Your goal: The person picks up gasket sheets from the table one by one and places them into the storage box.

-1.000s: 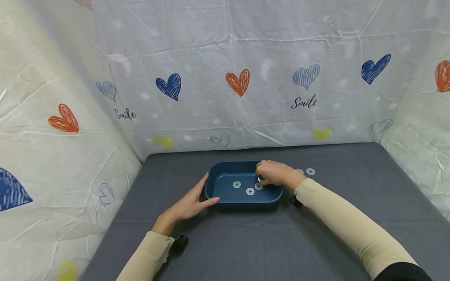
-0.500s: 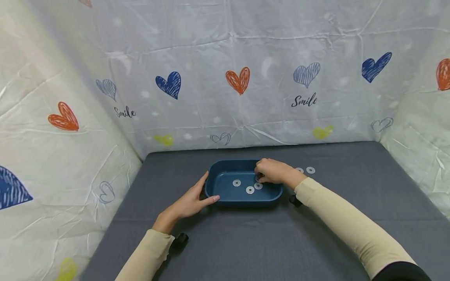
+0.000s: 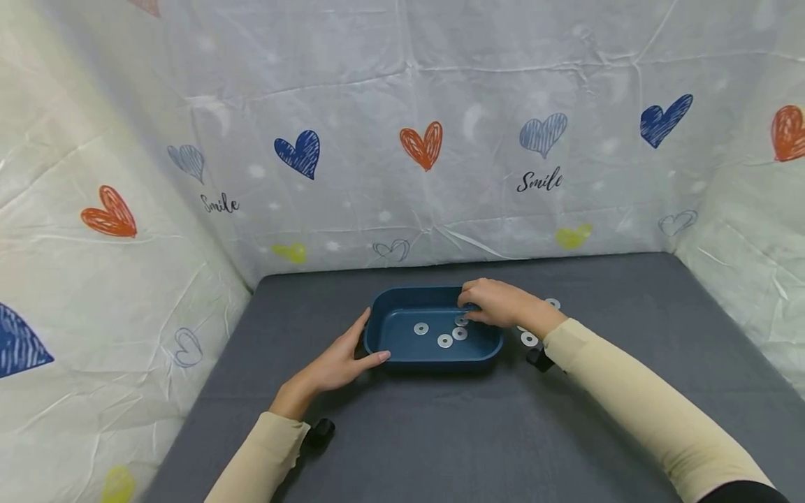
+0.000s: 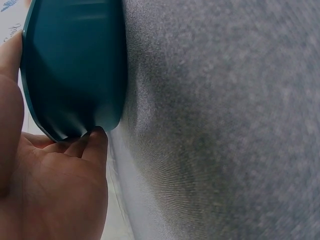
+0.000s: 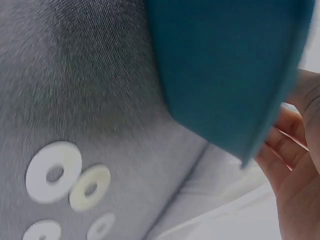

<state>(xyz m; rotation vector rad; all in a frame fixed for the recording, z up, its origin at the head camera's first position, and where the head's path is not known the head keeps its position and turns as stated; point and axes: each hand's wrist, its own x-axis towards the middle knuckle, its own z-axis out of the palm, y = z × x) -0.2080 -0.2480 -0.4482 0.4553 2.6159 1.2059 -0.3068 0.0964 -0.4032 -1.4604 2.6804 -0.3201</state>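
A blue rectangular tray (image 3: 434, 365) with rounded corners stands on the table. Several flat pale washers lie on its floor, among them a washer (image 3: 421, 328) left of the others and a washer (image 3: 462, 321) just below my right fingertips. My left hand (image 3: 336, 361) holds the tray's left end, thumb at the near rim and fingers along the side; in the left wrist view its fingers (image 4: 95, 145) meet the tray wall. Over the right end of the tray is my right hand (image 3: 497, 302), thumb and fingers parted, with nothing seen between them.
Outside the tray on the right, several more washers lie on the grey cloth, such as a washer (image 3: 530, 339) beside the right wrist and a washer (image 3: 552, 303) behind it. A white curtain (image 3: 352, 91) with printed hearts surrounds the table (image 3: 409, 433).
My right hand has let go of a washer, which now lies on the tray floor, and has moved slightly right with its fingers parted. The left hand keeps its place on the tray.
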